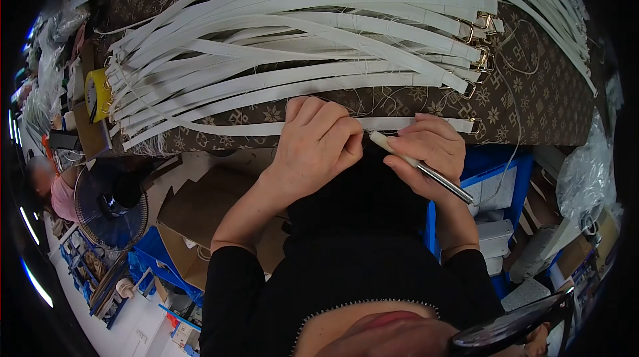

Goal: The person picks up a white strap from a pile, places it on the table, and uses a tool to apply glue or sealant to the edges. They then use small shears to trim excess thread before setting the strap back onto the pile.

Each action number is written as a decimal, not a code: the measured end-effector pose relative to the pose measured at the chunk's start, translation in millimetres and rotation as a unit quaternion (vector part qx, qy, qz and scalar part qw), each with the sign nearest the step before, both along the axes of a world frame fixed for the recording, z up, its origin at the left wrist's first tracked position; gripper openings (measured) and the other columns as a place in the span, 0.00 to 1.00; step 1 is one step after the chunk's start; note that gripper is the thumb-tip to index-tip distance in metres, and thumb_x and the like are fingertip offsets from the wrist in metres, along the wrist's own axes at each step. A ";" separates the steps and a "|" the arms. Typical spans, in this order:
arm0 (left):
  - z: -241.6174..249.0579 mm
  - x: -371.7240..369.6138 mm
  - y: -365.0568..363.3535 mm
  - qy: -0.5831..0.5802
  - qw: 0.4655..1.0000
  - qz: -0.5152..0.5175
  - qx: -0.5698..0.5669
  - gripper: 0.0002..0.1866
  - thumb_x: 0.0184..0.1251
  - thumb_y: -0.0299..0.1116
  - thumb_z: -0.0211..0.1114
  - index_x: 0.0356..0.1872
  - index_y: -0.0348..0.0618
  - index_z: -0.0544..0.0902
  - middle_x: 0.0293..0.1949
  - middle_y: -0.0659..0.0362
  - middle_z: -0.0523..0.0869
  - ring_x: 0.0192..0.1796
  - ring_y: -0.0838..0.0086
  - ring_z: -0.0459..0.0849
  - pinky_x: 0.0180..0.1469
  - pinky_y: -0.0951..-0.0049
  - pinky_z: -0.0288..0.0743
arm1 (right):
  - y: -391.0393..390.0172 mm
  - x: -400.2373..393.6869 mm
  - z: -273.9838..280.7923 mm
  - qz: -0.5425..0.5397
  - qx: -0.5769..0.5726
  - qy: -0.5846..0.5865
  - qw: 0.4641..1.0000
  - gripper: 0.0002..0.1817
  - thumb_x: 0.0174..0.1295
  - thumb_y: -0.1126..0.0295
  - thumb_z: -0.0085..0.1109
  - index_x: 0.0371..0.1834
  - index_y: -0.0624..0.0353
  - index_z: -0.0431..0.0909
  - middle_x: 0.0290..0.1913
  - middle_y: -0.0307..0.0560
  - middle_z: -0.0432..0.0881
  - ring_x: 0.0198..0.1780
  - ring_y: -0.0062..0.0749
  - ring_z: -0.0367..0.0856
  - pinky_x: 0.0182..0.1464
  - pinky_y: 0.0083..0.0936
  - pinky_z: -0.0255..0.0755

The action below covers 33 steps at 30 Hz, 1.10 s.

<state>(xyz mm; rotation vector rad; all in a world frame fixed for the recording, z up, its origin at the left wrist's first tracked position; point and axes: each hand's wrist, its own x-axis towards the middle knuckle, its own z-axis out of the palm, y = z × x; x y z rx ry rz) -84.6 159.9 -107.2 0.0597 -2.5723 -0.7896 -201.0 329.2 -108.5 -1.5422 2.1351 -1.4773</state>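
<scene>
My left hand [316, 141] is closed, with its thumb and fingers pinched on a narrow white strap [243, 129] along the near edge of the patterned cloth. My right hand [432, 151] grips a pen-shaped tool [436, 176] with a cream front part and a shiny metal rear. The tool's tip points at the strap just beside my left fingertips; whether it touches cannot be told. Some right fingers lie against the same strap, near its gold-coloured buckle [474, 125]. Behind both hands lies a thick pile of similar white straps [319, 51] with metal buckles and loose threads.
Brown patterned cloth [532, 107] covers the work surface. More straps [532, 17] lie at the far right. A yellow roll [98, 94] stands at the left edge. Below are a fan [110, 204], a cardboard box [193, 217] and a blue crate [482, 169]. Another person [63, 194] is at far left.
</scene>
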 end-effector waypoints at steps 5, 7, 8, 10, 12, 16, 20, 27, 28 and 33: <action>0.6 0.1 -0.2 -0.003 1.000 0.000 0.002 0.14 0.37 0.20 0.68 0.28 0.47 0.77 0.28 0.63 0.76 0.31 0.69 0.75 0.37 0.70 0.64 | 0.5 0.2 -0.9 0.000 0.002 0.001 1.000 0.13 0.40 0.68 0.75 0.32 0.53 0.84 0.27 0.38 0.83 0.32 0.32 0.83 0.45 0.33 0.78; 0.4 0.6 -0.2 -0.011 1.000 -0.003 -0.004 0.13 0.39 0.21 0.67 0.28 0.47 0.76 0.29 0.62 0.73 0.32 0.68 0.74 0.39 0.69 0.66 | 0.6 0.4 -1.5 -0.001 -0.001 0.002 1.000 0.13 0.40 0.68 0.75 0.32 0.52 0.84 0.27 0.38 0.83 0.33 0.32 0.83 0.45 0.33 0.78; 0.2 0.7 -0.4 -0.010 1.000 -0.003 -0.005 0.13 0.39 0.21 0.67 0.28 0.47 0.76 0.29 0.62 0.73 0.32 0.68 0.74 0.39 0.69 0.66 | 0.5 0.1 -1.1 -0.001 -0.002 0.002 1.000 0.13 0.40 0.68 0.75 0.32 0.52 0.84 0.27 0.38 0.83 0.33 0.32 0.83 0.45 0.33 0.78; 0.1 0.9 -1.0 -0.017 1.000 -0.002 0.001 0.13 0.39 0.21 0.67 0.28 0.47 0.76 0.29 0.62 0.74 0.32 0.68 0.74 0.40 0.69 0.66 | 0.5 -0.7 0.1 0.004 -0.001 0.007 1.000 0.13 0.40 0.68 0.75 0.32 0.52 0.84 0.27 0.38 0.84 0.33 0.31 0.83 0.45 0.34 0.78; 3.0 1.8 -4.1 -0.021 0.999 -0.004 0.033 0.13 0.40 0.22 0.67 0.29 0.46 0.76 0.29 0.62 0.74 0.32 0.67 0.74 0.41 0.70 0.67 | 1.2 -0.8 0.0 0.005 -0.009 -0.005 1.000 0.13 0.40 0.68 0.75 0.32 0.53 0.84 0.27 0.39 0.84 0.33 0.32 0.83 0.45 0.34 0.78; 19.3 9.8 -12.9 -0.082 0.949 0.037 0.301 0.13 0.44 0.25 0.69 0.33 0.45 0.79 0.32 0.62 0.77 0.34 0.67 0.75 0.42 0.70 0.67 | 6.8 -2.6 -0.9 0.012 -0.055 -0.107 0.993 0.12 0.44 0.68 0.73 0.32 0.56 0.83 0.27 0.41 0.83 0.34 0.36 0.83 0.46 0.35 0.77; 25.2 5.9 -21.3 -0.127 0.991 -0.041 -0.008 0.14 0.46 0.31 0.73 0.36 0.47 0.81 0.35 0.65 0.78 0.38 0.70 0.75 0.45 0.70 0.65 | 12.8 -4.6 -2.3 0.020 -0.094 -0.178 0.979 0.11 0.47 0.68 0.71 0.33 0.58 0.82 0.27 0.43 0.83 0.34 0.39 0.83 0.46 0.37 0.77; 17.8 4.2 -18.2 -0.067 0.997 -0.027 -0.042 0.09 0.49 0.30 0.71 0.32 0.48 0.82 0.35 0.65 0.80 0.37 0.70 0.77 0.44 0.69 0.65 | 15.0 1.2 -3.6 -0.023 -0.154 -0.276 0.949 0.12 0.55 0.66 0.66 0.37 0.62 0.81 0.24 0.43 0.84 0.35 0.35 0.81 0.51 0.37 0.73; 18.3 3.5 -18.9 -0.067 0.997 -0.025 -0.043 0.08 0.49 0.30 0.71 0.32 0.48 0.82 0.34 0.65 0.80 0.36 0.71 0.77 0.45 0.70 0.65 | 14.5 1.9 -2.2 -0.030 -0.159 -0.303 0.939 0.12 0.56 0.66 0.65 0.37 0.63 0.81 0.24 0.43 0.84 0.34 0.33 0.81 0.52 0.37 0.71; 17.3 1.4 -20.2 -0.061 0.996 -0.019 -0.055 0.08 0.50 0.31 0.71 0.31 0.48 0.82 0.33 0.65 0.80 0.35 0.71 0.77 0.45 0.70 0.65 | 14.4 1.8 -4.0 -0.029 -0.177 -0.307 0.935 0.11 0.56 0.68 0.64 0.38 0.64 0.81 0.24 0.43 0.84 0.34 0.31 0.80 0.54 0.35 0.70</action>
